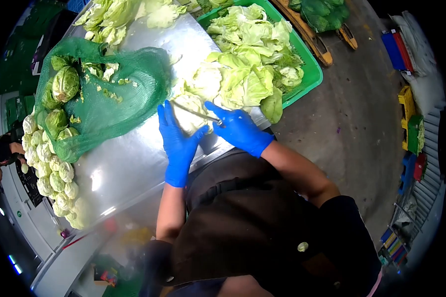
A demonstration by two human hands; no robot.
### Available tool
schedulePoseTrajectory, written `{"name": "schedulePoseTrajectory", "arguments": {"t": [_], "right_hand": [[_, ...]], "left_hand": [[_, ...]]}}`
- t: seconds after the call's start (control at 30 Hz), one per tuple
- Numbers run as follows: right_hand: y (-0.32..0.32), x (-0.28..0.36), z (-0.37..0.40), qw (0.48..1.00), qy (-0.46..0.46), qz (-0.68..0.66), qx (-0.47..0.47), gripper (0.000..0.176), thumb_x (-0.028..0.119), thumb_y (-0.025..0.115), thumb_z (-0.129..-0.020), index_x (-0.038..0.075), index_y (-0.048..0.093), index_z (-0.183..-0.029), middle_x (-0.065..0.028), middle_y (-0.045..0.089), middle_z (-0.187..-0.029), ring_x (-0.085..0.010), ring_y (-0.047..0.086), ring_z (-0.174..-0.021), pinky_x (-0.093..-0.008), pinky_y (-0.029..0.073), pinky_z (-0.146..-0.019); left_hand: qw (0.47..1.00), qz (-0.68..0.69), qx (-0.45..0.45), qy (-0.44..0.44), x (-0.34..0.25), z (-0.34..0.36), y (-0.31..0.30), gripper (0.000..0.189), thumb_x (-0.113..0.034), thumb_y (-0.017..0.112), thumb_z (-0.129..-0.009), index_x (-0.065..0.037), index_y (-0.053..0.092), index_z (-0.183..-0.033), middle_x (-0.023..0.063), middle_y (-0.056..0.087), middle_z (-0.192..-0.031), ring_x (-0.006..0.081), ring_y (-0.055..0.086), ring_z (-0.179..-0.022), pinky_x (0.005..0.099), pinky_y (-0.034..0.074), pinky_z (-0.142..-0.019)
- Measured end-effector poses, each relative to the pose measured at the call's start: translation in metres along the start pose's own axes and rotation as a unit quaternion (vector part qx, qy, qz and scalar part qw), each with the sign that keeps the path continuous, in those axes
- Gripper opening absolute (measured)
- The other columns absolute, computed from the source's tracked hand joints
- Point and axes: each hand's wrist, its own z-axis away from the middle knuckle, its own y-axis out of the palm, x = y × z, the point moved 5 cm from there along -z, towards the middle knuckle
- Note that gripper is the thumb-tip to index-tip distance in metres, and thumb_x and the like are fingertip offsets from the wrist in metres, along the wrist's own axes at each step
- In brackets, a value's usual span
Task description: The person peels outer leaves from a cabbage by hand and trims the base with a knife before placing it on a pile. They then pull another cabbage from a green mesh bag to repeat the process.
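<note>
A pale cabbage [187, 122] lies at the front edge of the metal table, partly covered by my hands. My left hand [177, 143], in a blue glove, holds it from the near left side, with the thumb and fingers spread around it. My right hand [240, 129], also gloved in blue, is closed round the handle of a knife [195, 113]. Its narrow blade points left across the top of the cabbage, towards my left fingertips. Loose cabbage leaves [245, 81] are heaped just beyond my right hand.
A green mesh sack [129, 106] with several cabbages lies on the metal table [129, 171]. Several pale cabbages [54, 173] are piled along the left edge. A green crate [312, 79] of leaves stands at the right. A person [7, 148] is at far left.
</note>
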Motion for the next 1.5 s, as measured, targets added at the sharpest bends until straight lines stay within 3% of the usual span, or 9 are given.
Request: {"name": "schedulePoseTrajectory", "arguments": {"t": [0.2, 0.4, 0.6, 0.87, 1.0, 1.1, 1.2, 1.3, 1.5], "right_hand": [[-0.044, -0.048, 0.002, 0.986, 0.143, 0.051, -0.072, 0.048, 0.018, 0.063, -0.084, 0.010, 0.058, -0.131, -0.0163, 0.069, -0.090, -0.0260, 0.069, -0.078, -0.0357, 0.054, -0.071], [-0.028, 0.033, -0.034, 0.996, -0.072, 0.017, -0.043, 0.067, 0.029, 0.071, -0.081, 0.019, 0.046, -0.142, -0.0149, 0.053, -0.136, -0.0324, 0.067, -0.095, -0.0402, 0.054, -0.083], [0.007, 0.030, -0.069, 0.991, -0.013, -0.045, 0.126, 0.065, 0.031, 0.075, -0.074, 0.009, 0.054, -0.131, -0.0190, 0.060, -0.124, -0.0337, 0.062, -0.109, -0.0395, 0.049, -0.093], [0.000, 0.018, -0.061, 0.988, 0.010, -0.140, 0.063, 0.031, 0.019, 0.070, -0.076, 0.005, 0.060, -0.102, -0.0128, 0.065, -0.094, -0.0213, 0.063, -0.086, -0.0355, 0.050, -0.079], [-0.017, -0.022, -0.065, 0.942, 0.118, -0.311, 0.039, 0.017, 0.012, 0.067, -0.078, 0.005, 0.057, -0.091, -0.0049, 0.061, -0.076, -0.0133, 0.058, -0.066, -0.0299, 0.049, -0.061], [-0.066, -0.035, -0.069, 0.981, 0.111, -0.139, -0.078, 0.018, 0.016, 0.070, -0.078, 0.006, 0.059, -0.088, -0.0034, 0.060, -0.073, -0.0134, 0.058, -0.061, -0.0292, 0.049, -0.057], [-0.081, -0.016, -0.068, 0.970, 0.043, 0.203, -0.126, 0.024, 0.021, 0.064, -0.078, 0.006, 0.058, -0.097, -0.0206, 0.066, -0.087, -0.0388, 0.064, -0.080, -0.0468, 0.050, -0.070], [-0.075, -0.007, -0.077, 0.970, 0.024, 0.210, -0.119, 0.032, 0.024, 0.066, -0.080, 0.008, 0.058, -0.107, -0.0184, 0.067, -0.097, -0.0380, 0.064, -0.081, -0.0465, 0.051, -0.073], [-0.073, 0.002, -0.086, 0.966, 0.103, -0.226, -0.071, 0.082, 0.042, 0.077, -0.079, -0.002, 0.043, -0.139, -0.0204, 0.067, -0.110, -0.0261, 0.068, -0.090, -0.0359, 0.054, -0.074]], "left_hand": [[0.979, 0.167, -0.024, -0.115, 0.061, 0.009, 0.002, 0.101, -0.021, 0.083, -0.073, 0.003, 0.022, -0.149, 0.0233, 0.028, -0.150, 0.0340, 0.029, -0.140, 0.0419, 0.027, -0.115], [0.976, 0.183, 0.017, -0.113, 0.058, -0.006, -0.002, 0.103, -0.021, 0.088, -0.066, 0.004, 0.028, -0.145, 0.0210, 0.039, -0.143, 0.0309, 0.042, -0.131, 0.0391, 0.035, -0.111], [0.963, 0.219, 0.050, -0.151, 0.067, -0.008, 0.002, 0.114, -0.025, 0.092, -0.059, 0.002, 0.024, -0.146, 0.0219, 0.043, -0.140, 0.0299, 0.046, -0.128, 0.0392, 0.040, -0.107], [0.961, 0.259, 0.016, -0.098, 0.067, -0.004, -0.006, 0.115, -0.016, 0.091, -0.059, 0.001, 0.023, -0.149, 0.0207, 0.041, -0.143, 0.0294, 0.046, -0.129, 0.0384, 0.042, -0.106], [0.875, 0.426, -0.003, -0.229, 0.072, -0.003, -0.011, 0.095, -0.007, 0.080, -0.068, 0.002, 0.028, -0.148, 0.0185, 0.046, -0.140, 0.0290, 0.051, -0.125, 0.0378, 0.047, -0.101], [0.771, 0.556, -0.015, -0.310, 0.081, 0.017, -0.003, 0.076, -0.005, 0.065, -0.077, 0.000, 0.032, -0.145, 0.0158, 0.049, -0.137, 0.0291, 0.053, -0.122, 0.0389, 0.048, -0.100], [0.688, 0.670, -0.018, -0.279, 0.079, 0.026, 0.012, 0.074, -0.009, 0.066, -0.078, -0.001, 0.034, -0.144, 0.0132, 0.050, -0.136, 0.0292, 0.053, -0.122, 0.0433, 0.046, -0.102], [0.622, 0.705, -0.025, -0.339, 0.074, 0.034, 0.025, 0.067, -0.044, 0.041, -0.094, -0.007, 0.031, -0.149, 0.0139, 0.039, -0.150, 0.0346, 0.041, -0.135, 0.0513, 0.031, -0.113], [0.538, 0.781, -0.045, -0.314, 0.043, 0.022, 0.012, 0.074, -0.060, 0.033, -0.093, -0.014, 0.031, -0.151, 0.0123, 0.031, -0.155, 0.0360, 0.034, -0.139, 0.0570, 0.026, -0.114]]}}
